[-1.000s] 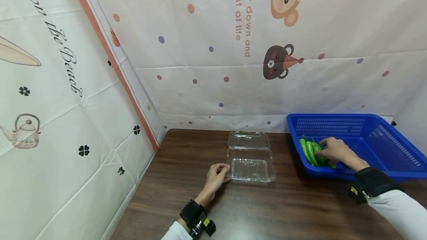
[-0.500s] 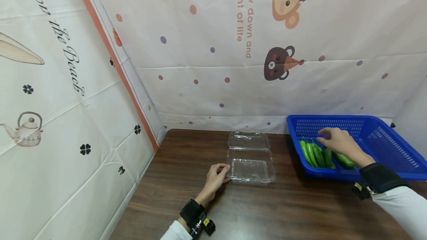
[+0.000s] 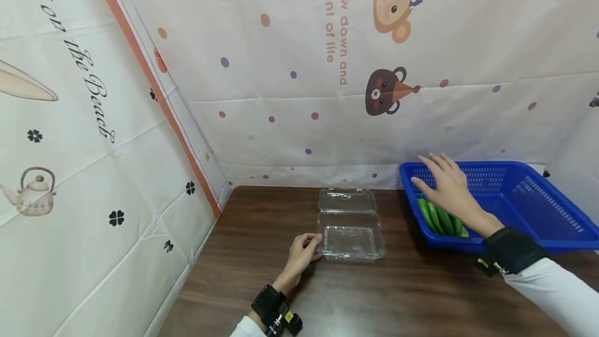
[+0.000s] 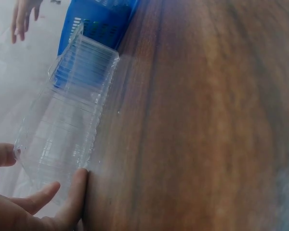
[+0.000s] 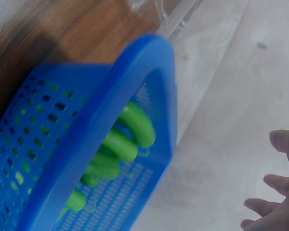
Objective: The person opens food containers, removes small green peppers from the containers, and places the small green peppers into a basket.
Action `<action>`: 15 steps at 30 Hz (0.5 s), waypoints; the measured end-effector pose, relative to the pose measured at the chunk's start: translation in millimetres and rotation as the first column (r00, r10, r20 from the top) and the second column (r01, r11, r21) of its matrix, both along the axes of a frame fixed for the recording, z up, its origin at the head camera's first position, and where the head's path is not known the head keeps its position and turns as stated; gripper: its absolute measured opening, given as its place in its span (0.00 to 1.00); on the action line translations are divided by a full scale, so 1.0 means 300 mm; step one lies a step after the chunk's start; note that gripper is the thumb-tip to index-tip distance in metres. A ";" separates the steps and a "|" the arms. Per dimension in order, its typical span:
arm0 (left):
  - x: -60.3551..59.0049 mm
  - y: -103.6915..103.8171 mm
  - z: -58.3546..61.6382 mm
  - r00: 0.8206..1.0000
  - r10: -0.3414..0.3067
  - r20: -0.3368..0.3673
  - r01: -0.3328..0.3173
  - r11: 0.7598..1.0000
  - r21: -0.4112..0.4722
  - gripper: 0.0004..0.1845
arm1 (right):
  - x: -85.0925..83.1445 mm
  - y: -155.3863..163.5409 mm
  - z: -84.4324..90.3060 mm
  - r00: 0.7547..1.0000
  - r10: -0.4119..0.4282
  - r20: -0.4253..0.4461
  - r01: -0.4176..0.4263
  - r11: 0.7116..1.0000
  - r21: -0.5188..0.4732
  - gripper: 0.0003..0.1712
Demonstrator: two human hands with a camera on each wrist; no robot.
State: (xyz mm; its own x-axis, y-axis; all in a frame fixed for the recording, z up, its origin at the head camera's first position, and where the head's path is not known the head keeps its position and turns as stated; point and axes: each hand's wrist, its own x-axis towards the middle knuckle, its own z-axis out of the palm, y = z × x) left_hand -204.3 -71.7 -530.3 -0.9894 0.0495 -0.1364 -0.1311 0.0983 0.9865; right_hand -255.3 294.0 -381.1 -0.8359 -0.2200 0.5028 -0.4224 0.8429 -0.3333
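Note:
A clear plastic clamshell box [image 3: 352, 235] lies unfolded on the table, its lid [image 3: 347, 201] toward the wall. My left hand [image 3: 301, 255] holds the box by its left side; in the left wrist view the thumb [image 4: 5, 154] is at the upper rim and the fingers [image 4: 73, 199] are down by the table. My right hand [image 3: 444, 186] is raised over the left part of a blue plastic basket [image 3: 503, 168], fingers spread, holding nothing. Several long green peppers [image 3: 435, 216] lie side by side at the basket's left end, partly hidden by that hand.
The basket stands at the back right of the brown wooden table [image 3: 262, 222], its perforated wall [image 5: 43, 125] close in the right wrist view. A printed cloth [image 3: 281, 134] hangs behind the table, and another [image 3: 93, 181] along the left.
My right hand has come up from among the peppers, leaving them in the basket, and its fingers have spread. My left hand and the plastic box have stayed put.

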 end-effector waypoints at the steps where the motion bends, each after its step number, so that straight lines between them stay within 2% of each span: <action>1: 0.001 -0.004 0.000 1.000 0.000 -0.003 0.000 1.000 -0.002 0.28 | 0.002 -0.014 0.001 1.000 0.009 0.006 -0.009 1.000 0.000 0.36; 4: 0.000 -0.021 0.004 1.000 0.004 -0.015 -0.004 1.000 -0.004 0.29 | 0.012 -0.056 0.007 0.998 0.052 0.039 -0.052 0.998 0.022 0.41; 7: 0.009 -0.031 -0.001 1.000 0.003 -0.017 -0.003 1.000 -0.009 0.29 | 0.041 -0.085 0.004 0.981 0.138 0.140 -0.147 0.987 0.060 0.44; 9: 0.017 -0.034 -0.006 1.000 0.003 -0.019 -0.003 1.000 -0.009 0.29 | 0.062 -0.101 -0.010 0.955 0.199 0.222 -0.221 0.972 0.079 0.44; 12: 0.029 -0.035 -0.014 1.000 0.011 -0.019 -0.011 1.000 -0.003 0.30 | 0.087 -0.118 -0.041 0.902 0.279 0.330 -0.315 0.947 0.059 0.44; 15: 0.037 -0.034 -0.018 1.000 0.015 -0.013 -0.015 1.000 0.003 0.31 | 0.105 -0.121 -0.066 0.877 0.312 0.364 -0.343 0.939 0.022 0.44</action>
